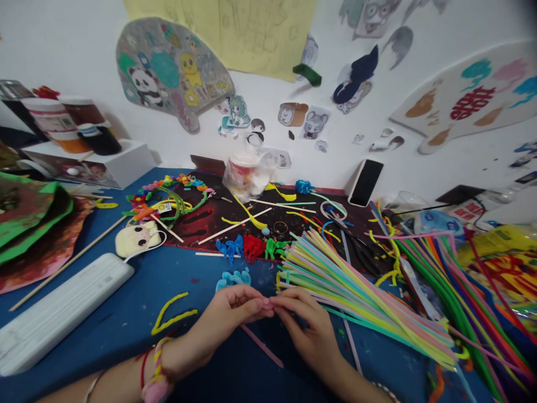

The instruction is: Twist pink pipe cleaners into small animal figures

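Observation:
My left hand [224, 324] and my right hand [308, 330] meet fingertip to fingertip low in the middle of the blue table [126, 313]. Both are pinched together; what they hold between the fingertips is too small to make out. A pink stick [262, 347] lies on the table just under them. A fanned bundle of pastel sticks [356, 285] spreads to the right, its near end beside my right hand's fingers. A bent yellow pipe cleaner [172, 313] lies left of my left hand. A light blue twisted shape [234, 277] sits just beyond the hands.
Blue, red and green twisted shapes [251, 247] lie on a dark mat [235, 218]. Bright pipe cleaners [461, 291] pile at the right. A white case [59, 310] lies at left, a phone [366, 182] leans on the wall, a plastic cup [245, 176] stands behind.

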`<state>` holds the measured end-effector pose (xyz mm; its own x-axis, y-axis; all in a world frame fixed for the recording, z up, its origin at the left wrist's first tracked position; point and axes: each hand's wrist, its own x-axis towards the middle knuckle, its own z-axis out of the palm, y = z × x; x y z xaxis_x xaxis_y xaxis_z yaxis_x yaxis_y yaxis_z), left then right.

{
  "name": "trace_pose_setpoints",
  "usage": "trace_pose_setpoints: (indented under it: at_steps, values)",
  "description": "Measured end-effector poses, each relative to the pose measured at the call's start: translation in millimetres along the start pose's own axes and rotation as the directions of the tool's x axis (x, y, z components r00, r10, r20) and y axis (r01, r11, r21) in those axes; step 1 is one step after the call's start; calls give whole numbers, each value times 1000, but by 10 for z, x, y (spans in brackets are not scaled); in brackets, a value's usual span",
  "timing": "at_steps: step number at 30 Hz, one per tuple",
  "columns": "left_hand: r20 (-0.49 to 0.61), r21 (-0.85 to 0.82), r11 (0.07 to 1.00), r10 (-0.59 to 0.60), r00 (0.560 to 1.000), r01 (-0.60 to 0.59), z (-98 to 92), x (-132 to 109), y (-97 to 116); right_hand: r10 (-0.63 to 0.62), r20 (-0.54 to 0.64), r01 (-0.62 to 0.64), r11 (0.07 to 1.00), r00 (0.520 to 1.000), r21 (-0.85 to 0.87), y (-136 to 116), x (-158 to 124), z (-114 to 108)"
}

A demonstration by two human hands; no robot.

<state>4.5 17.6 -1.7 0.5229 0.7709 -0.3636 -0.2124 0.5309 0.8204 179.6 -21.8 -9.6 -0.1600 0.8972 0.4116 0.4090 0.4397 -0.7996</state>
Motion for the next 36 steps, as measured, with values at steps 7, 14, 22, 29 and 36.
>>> trace_pose_setpoints:
  at_steps: [7,14,22,29,36]
  values:
    - [46,-72,996,-49,998,53,-7,-19,-34,-70,9,71,997,997,-18,29,-11,-16]
    - [40,-56,997,-55,998,57,7,-34,-28,-37,-15,36,999,999,-35,4,-22,3]
    - [30,6,999,-44,999,44,-12,-26,-20,287,90,-301,921,954,249,-21,94,-48]
    - [83,169,985,-34,996,19,0,-30,44,494,286,-571,714,821,405,-6,125,-74]
    - [73,187,976,98,993,-110,44,-42,11,629,159,-600,590,761,540,-44,54,19]
